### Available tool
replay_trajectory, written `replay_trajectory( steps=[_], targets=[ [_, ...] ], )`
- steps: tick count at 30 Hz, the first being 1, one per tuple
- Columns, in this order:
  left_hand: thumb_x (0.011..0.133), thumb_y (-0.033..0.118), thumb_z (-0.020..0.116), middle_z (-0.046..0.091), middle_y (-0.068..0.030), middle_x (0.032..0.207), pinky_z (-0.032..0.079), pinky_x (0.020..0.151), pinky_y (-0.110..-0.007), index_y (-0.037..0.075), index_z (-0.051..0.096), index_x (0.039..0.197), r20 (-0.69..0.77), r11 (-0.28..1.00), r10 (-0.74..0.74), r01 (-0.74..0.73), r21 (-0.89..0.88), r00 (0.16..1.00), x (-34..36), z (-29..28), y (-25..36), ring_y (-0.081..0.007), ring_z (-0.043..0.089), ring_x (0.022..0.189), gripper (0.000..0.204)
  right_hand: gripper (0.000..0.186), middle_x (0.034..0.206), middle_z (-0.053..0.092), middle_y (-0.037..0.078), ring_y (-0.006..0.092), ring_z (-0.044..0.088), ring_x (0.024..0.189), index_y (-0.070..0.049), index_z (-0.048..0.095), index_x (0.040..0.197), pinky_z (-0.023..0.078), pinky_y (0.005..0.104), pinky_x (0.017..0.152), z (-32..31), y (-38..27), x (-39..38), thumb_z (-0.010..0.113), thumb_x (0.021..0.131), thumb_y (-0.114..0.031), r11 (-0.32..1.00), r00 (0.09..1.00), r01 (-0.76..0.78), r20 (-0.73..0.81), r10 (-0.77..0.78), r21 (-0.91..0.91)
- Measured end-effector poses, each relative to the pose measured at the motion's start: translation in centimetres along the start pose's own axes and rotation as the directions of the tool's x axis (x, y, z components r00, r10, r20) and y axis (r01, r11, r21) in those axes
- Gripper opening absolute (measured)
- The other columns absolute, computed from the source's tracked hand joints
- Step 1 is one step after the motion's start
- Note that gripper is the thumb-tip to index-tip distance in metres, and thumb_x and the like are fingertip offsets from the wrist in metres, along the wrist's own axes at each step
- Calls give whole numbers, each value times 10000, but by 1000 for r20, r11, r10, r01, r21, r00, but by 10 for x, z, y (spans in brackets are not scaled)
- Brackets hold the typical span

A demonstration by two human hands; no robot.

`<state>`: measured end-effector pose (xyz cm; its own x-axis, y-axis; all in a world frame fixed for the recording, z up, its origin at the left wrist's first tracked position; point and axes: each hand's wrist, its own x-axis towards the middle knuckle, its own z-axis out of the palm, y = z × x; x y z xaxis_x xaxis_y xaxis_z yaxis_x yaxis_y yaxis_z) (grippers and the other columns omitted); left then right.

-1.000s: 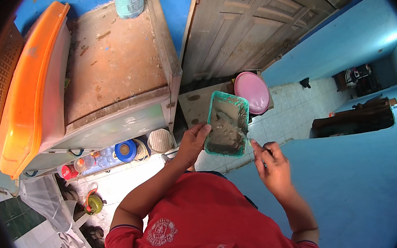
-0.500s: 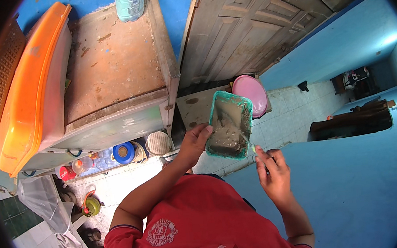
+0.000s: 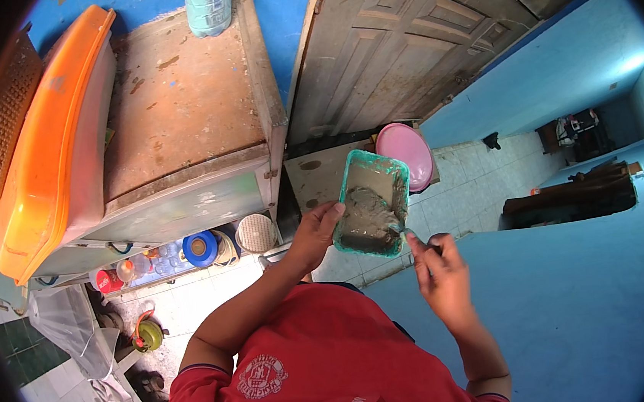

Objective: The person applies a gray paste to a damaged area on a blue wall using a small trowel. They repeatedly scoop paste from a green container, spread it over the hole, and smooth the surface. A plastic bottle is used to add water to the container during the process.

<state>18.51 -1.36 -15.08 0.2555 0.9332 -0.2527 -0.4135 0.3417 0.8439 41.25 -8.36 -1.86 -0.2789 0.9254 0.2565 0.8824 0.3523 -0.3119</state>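
My left hand [image 3: 314, 236] grips the near left rim of a rectangular green plastic container [image 3: 345, 174], thumb over the edge. Wet grey paste [image 3: 369, 211] with a watery layer fills part of it, and dried grey crust coats the inner walls. At the container's lower right corner, my right hand [image 3: 440, 267] is closed round a slim, light-coloured tool [image 3: 404, 233]. Its working end lies in the paste, so I cannot make out its kind.
A pink round lid or basin [image 3: 405, 155] lies just beyond the container. To the left stands a dusty cabinet [image 3: 183, 98] with an orange tub [image 3: 57, 147] and a plastic bottle [image 3: 209, 8] on top. A wooden door [image 3: 408, 48] and a blue wall [image 3: 545, 304] flank me.
My right hand and the tool have shifted slightly left and up, toward the container. The paste has been stirred into a raised heap in the middle. My left hand has stayed in place.
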Motion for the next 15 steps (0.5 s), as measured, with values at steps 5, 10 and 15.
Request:
replay_trajectory(
  steps=[5,10,15],
  targets=[
    [1080,394,573,703,-55,1073,488,849,-259,-55,659,1281,6,999,-39,39,-19,999,-1,-1,0,-98,608,943,500,385,898,554,76,168,564,735,-111,760,1233,515,304,595,-13,0,11,752,882,48,944,988,-139,-25,154,300],
    [1081,398,565,696,-43,1043,476,842,-260,-53,663,1269,1,998,14,-14,60,1000,-2,2,11,-98,593,938,498,376,921,573,81,172,569,750,-97,756,1235,497,281,605,-14,-4,12,751,887,44,935,982,-151,-58,178,320],
    [1085,396,548,686,-27,1023,468,831,-264,-36,666,1270,-5,996,2,-1,84,1000,-2,-1,13,-89,576,918,484,366,930,583,87,175,570,749,-86,753,1235,490,274,621,-14,-5,9,748,892,42,948,979,-114,-127,158,296]
  ],
)
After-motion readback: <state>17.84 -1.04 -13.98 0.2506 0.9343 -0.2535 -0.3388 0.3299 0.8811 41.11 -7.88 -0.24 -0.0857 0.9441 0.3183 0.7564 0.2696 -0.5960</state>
